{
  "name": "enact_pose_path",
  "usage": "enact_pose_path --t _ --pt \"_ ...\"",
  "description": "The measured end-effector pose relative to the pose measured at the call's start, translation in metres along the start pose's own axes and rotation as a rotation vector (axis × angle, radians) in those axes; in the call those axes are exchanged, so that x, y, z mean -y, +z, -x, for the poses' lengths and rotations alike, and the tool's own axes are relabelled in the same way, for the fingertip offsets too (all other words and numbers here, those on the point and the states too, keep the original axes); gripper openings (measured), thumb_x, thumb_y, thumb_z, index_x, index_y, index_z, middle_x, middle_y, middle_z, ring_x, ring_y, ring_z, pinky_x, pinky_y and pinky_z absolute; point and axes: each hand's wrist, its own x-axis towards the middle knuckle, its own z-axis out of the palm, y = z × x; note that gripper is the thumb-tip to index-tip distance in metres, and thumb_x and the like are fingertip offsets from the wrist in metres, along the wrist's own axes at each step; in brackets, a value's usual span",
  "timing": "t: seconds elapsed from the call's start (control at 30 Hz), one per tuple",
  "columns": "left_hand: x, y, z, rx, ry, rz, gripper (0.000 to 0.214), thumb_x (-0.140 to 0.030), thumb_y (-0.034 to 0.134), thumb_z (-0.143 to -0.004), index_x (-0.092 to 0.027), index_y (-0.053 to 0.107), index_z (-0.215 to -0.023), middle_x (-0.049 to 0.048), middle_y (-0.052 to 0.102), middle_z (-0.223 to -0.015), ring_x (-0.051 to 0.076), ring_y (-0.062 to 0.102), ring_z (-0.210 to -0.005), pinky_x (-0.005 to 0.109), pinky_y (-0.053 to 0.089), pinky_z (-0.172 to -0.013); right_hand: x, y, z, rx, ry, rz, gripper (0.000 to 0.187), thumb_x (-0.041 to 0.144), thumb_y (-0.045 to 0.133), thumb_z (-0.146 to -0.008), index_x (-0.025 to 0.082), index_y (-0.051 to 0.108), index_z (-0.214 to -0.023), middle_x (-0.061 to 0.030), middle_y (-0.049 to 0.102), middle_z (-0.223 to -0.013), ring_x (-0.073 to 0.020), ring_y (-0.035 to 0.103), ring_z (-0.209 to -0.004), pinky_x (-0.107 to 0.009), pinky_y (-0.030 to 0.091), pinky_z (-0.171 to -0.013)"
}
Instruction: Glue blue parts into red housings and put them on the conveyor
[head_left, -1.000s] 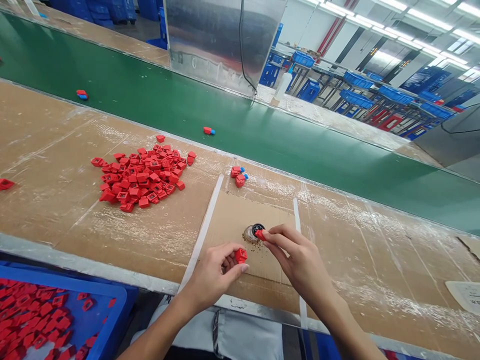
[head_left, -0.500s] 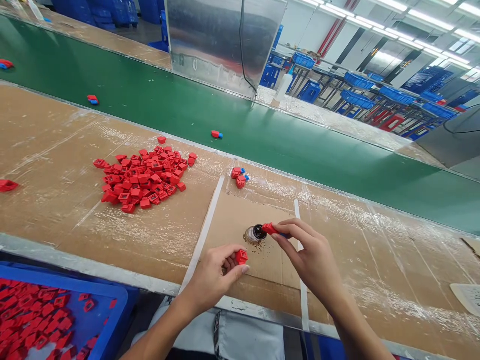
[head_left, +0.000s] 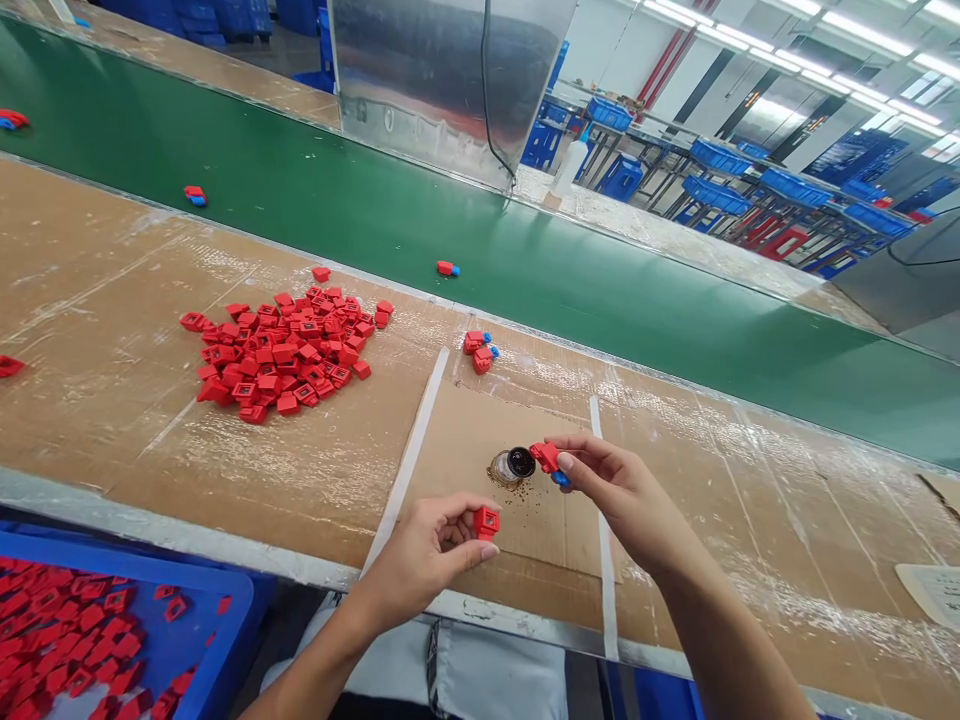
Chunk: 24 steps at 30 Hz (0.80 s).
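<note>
Between the thumb and fingers of my left hand (head_left: 435, 545) is a small red hollow plastic block (head_left: 487, 521), its square opening facing up. My right hand (head_left: 611, 480) pinches a red-and-blue plastic piece (head_left: 546, 457), red end pointing left and blue part below the fingers. That red end is at the right rim of a small round jar with a black mouth (head_left: 520, 461); whether they touch I cannot tell. The jar leans on the cardboard sheet (head_left: 465, 440), with brown specks around its base. Two red-and-blue pieces (head_left: 480, 352) lie just behind the sheet.
A heap of red blocks (head_left: 289, 345) lies on the cardboard-covered table to the left. Behind it runs a green conveyor belt (head_left: 330, 210) carrying several red-and-blue pieces. At lower left stands a blue tray (head_left: 244, 610) of red blocks. A white bottle (head_left: 570, 165) stands beyond the belt.
My right hand has turned the red-and-blue piece so its blue part shows below, slightly away from the jar's mouth. My left hand has barely shifted. Pieces on the belt have moved right.
</note>
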Motion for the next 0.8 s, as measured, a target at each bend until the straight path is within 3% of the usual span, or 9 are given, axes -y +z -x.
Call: enact_pose_path --t 0.2,0.4,0.67,0.8 --pt "0.001 -0.001 0.002 0.029 -0.024 0.044 0.022 -0.031 0.07 -0.085 -0.016 0.066 -0.1 -0.0027 0.051 -0.078 0.011 0.044 -0.073 0.023 0.034 -0.065 -0.003 -0.001 0.003 0.037 0.024 -0.048 0.042 0.052 0.064 -0.088 0.02 0.068 -0.113 -0.0106 0.072 -0.107 -0.0198 0.065 -0.088 -0.034 0.054 -0.076" --pt "0.0 -0.001 0.003 0.064 -0.04 0.093 0.019 -0.028 0.065 -0.088 -0.016 0.064 -0.102 -0.0036 0.049 -0.078 0.008 0.038 -0.068 0.021 0.03 -0.061 0.0 0.012 0.029 0.035 0.03 -0.168 0.035 0.048 0.069 -0.087 0.027 0.069 -0.115 -0.0074 0.069 -0.112 -0.0216 0.061 -0.105 -0.034 0.05 -0.09" --pt "-0.006 -0.001 0.004 0.079 -0.023 0.059 0.021 -0.03 0.066 -0.088 -0.014 0.063 -0.101 -0.0009 0.053 -0.082 0.011 0.044 -0.074 0.023 0.034 -0.065 -0.01 0.038 0.055 0.072 0.19 -0.744 0.028 0.039 0.074 -0.086 0.028 0.072 -0.112 -0.0011 0.066 -0.095 -0.0081 0.057 -0.077 -0.017 0.05 -0.074" --pt "-0.006 -0.002 0.003 0.079 -0.028 0.014 0.021 -0.031 0.065 -0.088 -0.015 0.063 -0.102 0.0003 0.056 -0.085 0.013 0.047 -0.078 0.024 0.036 -0.069 -0.009 0.04 0.057 0.111 0.23 -0.872 0.028 0.038 0.076 -0.084 0.026 0.073 -0.109 -0.0016 0.067 -0.092 -0.0066 0.059 -0.075 -0.015 0.051 -0.074"
